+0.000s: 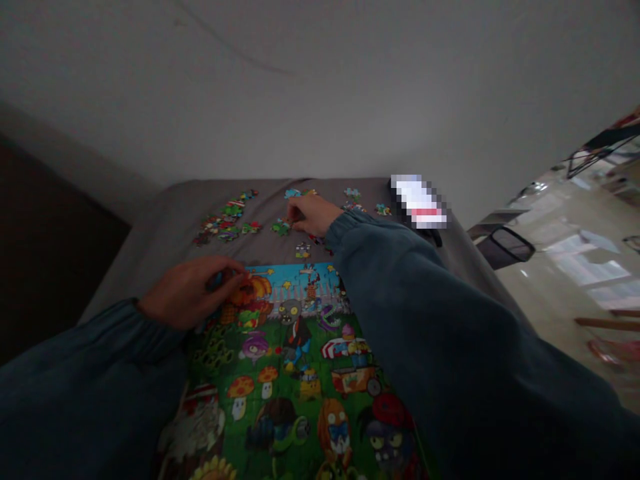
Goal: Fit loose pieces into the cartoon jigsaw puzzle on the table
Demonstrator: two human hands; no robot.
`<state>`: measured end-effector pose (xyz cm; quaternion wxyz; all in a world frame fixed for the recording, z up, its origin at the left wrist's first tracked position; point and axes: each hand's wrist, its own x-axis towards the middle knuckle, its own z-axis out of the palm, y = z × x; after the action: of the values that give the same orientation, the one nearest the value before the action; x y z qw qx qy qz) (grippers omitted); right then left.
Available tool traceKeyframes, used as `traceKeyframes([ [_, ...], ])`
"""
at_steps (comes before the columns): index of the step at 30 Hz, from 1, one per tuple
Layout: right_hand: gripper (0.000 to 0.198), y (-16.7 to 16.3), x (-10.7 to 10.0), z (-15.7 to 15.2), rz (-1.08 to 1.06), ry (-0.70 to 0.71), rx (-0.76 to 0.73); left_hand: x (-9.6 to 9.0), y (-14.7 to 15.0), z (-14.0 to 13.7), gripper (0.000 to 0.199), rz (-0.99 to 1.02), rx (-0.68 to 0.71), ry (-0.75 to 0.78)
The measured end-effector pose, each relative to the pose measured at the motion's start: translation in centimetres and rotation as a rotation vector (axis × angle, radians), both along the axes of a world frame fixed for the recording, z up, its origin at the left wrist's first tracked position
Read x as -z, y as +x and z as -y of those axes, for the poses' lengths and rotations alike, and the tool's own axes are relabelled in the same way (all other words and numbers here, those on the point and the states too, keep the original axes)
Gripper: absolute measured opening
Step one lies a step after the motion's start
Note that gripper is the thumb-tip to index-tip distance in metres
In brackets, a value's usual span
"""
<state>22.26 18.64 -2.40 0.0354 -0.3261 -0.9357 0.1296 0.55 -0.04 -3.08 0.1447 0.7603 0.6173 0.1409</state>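
Observation:
A colourful cartoon jigsaw puzzle [300, 373], mostly assembled, lies on a grey cloth surface [165, 220]. My left hand [193, 290] rests at the puzzle's upper left corner, fingers curled over a piece at the edge. My right hand [310, 215] reaches far forward among loose puzzle pieces [227, 217], fingertips pinching or pressing one near a small green piece [281, 228]. Whether it has lifted a piece I cannot tell. Both arms wear dark blue sleeves.
More loose pieces lie scattered at the far edge [353, 195]. A single piece [303, 251] sits just above the puzzle. A blurred white and red object [419, 201] lies at the far right corner. A white wall stands behind; floor and furniture show at right.

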Motion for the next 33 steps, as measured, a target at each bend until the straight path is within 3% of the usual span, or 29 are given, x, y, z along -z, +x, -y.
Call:
traceKeyframes([
  [3,0.039,-0.3,0.1,0.4,-0.003,0.024,0.030,0.1,0.2,0.0,0.044,-0.009,0.003,0.015],
  [9,0.022,-1.4,-0.4,0.1,-0.032,0.009,0.048,0.1,0.8,0.2,0.045,-0.027,0.023,0.009],
  [13,0.017,-0.2,-1.6,0.2,-0.099,-0.028,0.053,0.0,1.0,0.5,0.041,-0.035,0.018,0.008],
  [15,0.015,1.4,-2.1,1.3,-0.201,-0.112,0.057,-0.1,1.0,0.6,0.040,-0.034,0.017,0.008],
  [17,0.018,3.3,-2.2,3.2,-0.342,-0.308,0.043,-0.3,1.2,0.7,0.039,-0.034,0.024,0.008],
  [19,0.021,5.2,-1.9,5.5,-0.456,-0.485,0.035,-0.5,1.3,0.8,0.041,-0.033,0.039,0.008],
  [22,0.020,7.3,-1.0,8.9,-0.511,-0.625,0.053,-0.7,1.4,0.8,0.041,-0.035,0.072,0.007],
  [25,0.032,8.0,0.0,10.8,-0.507,-0.600,0.050,-0.6,1.3,0.8,0.037,-0.044,0.109,-0.001],
  [29,0.024,7.8,0.8,11.4,-0.499,-0.497,0.092,-0.7,1.2,1.0,0.036,-0.027,0.146,0.015],
  [33,0.022,7.7,1.2,11.4,-0.494,-0.549,0.076,-0.7,1.1,1.0,0.043,-0.006,0.118,0.042],
])
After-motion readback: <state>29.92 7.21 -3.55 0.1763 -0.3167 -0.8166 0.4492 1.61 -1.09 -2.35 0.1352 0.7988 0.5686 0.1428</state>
